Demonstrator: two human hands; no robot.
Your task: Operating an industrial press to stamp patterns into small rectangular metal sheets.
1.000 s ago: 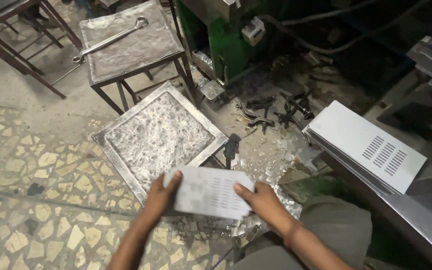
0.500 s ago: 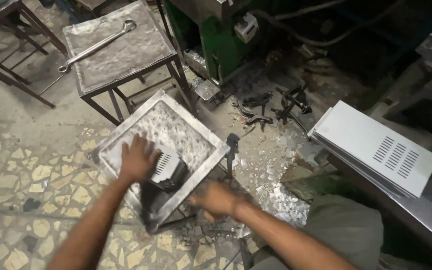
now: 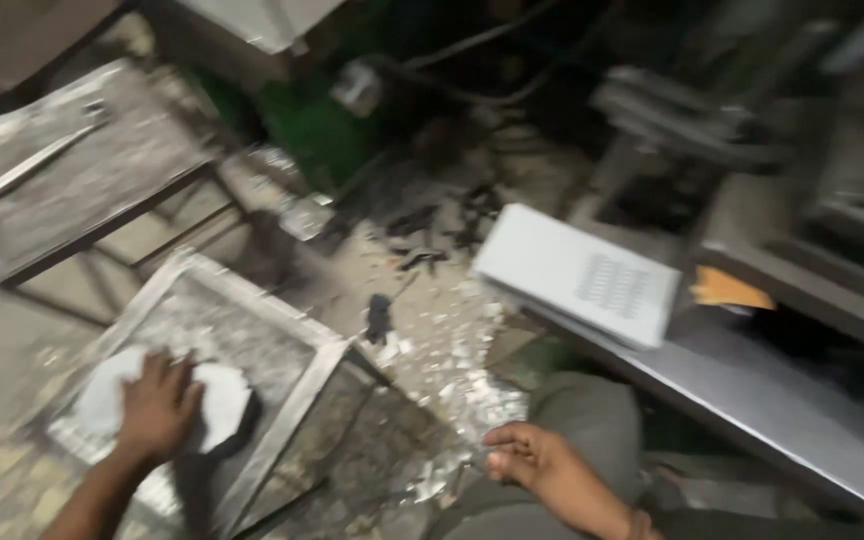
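Scrap-strewn workshop floor fills my view: my left hand (image 3: 157, 405) presses fingers flat on the white metal sheet (image 3: 214, 405) already lying on the square stool (image 3: 282, 335) lower left, my empty right hand (image 3: 532, 462) loosely curled at bottom centre.

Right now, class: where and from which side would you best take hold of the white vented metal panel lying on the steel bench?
Probably by the near left corner of the white vented panel, coming from the left. It lies flat, and that corner appears to jut past the edge of the steel bench, so fingers could get beneath it. The free right hand is nearest.
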